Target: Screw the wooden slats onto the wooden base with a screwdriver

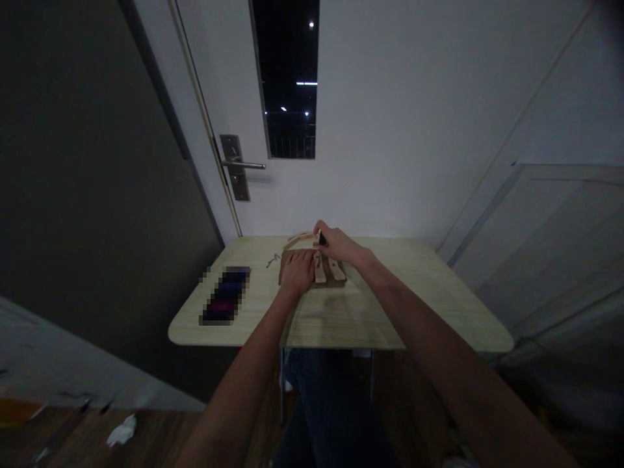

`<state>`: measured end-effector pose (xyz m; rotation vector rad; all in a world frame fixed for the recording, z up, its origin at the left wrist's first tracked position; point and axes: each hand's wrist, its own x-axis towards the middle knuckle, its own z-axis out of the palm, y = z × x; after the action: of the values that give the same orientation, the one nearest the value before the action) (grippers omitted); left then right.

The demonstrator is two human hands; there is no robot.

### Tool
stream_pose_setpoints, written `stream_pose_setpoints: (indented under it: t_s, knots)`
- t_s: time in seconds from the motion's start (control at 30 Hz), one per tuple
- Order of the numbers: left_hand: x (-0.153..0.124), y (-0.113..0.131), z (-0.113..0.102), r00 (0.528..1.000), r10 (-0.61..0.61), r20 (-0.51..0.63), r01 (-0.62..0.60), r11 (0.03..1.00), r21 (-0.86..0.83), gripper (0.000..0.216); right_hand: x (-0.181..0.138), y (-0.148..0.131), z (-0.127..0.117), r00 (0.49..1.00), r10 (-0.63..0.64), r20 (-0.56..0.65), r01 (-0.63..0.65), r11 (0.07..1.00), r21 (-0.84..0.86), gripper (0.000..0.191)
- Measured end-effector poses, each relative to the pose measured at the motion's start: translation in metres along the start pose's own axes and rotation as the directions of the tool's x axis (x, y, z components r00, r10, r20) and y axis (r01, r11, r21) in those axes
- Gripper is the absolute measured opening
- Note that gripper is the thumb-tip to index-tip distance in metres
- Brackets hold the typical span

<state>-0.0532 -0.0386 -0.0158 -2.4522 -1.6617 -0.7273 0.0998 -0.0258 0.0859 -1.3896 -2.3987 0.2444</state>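
Observation:
A brown wooden board [330,281] lies on the table with pale wooden pieces [337,271] on top of it. My left hand [298,270] rests flat on the left part of the board, fingers stretched out. Above the pale pieces, my right hand [338,246] is closed around the black handle of a screwdriver [322,238]. The tool points down at one pale piece; its tip is too small to make out. Several screws [273,260] lie just left of the board. Behind it are more thin pale wooden strips [298,239].
The light wood-grain table [370,318] stands against a white door with a metal handle [253,166]. A blurred-out dark flat object [225,296] lies on the table's left side. A white crumpled tissue [121,431] is on the floor at the left.

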Motion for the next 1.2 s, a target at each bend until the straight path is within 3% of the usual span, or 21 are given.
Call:
stream_pose_setpoints:
  t_s: [0.27, 0.43, 0.87, 1.07, 1.2]
  knots:
    - [-0.001, 0.000, 0.000, 1.000, 0.005, -0.009, -0.005, 1.000, 0.006, 0.038, -0.001, 0.004, 0.003, 0.998, 0.003, -0.064, -0.008, 0.997, -0.077, 0.031]
    - [0.000, -0.001, 0.001, 1.000, -0.008, -0.006, 0.008, 1.000, 0.012, 0.036, -0.001, 0.002, 0.008, 0.997, -0.010, -0.074, 0.010, 1.000, 0.000, 0.037]
    - [0.000, 0.000, 0.001, 1.000, -0.009, -0.005, 0.009, 1.000, 0.012, 0.035, -0.001, -0.004, 0.009, 0.999, -0.024, -0.032, 0.024, 1.000, -0.009, 0.047]
    - [0.000, 0.001, 0.001, 1.000, -0.011, 0.001, 0.011, 1.000, 0.017, 0.036, -0.001, 0.000, 0.011, 0.996, 0.016, -0.088, -0.026, 0.994, -0.106, 0.031]
    - [0.000, 0.002, 0.000, 1.000, -0.009, 0.000, 0.009, 1.000, 0.015, 0.036, -0.002, -0.001, 0.011, 0.998, -0.002, -0.071, 0.000, 0.999, -0.034, 0.032]
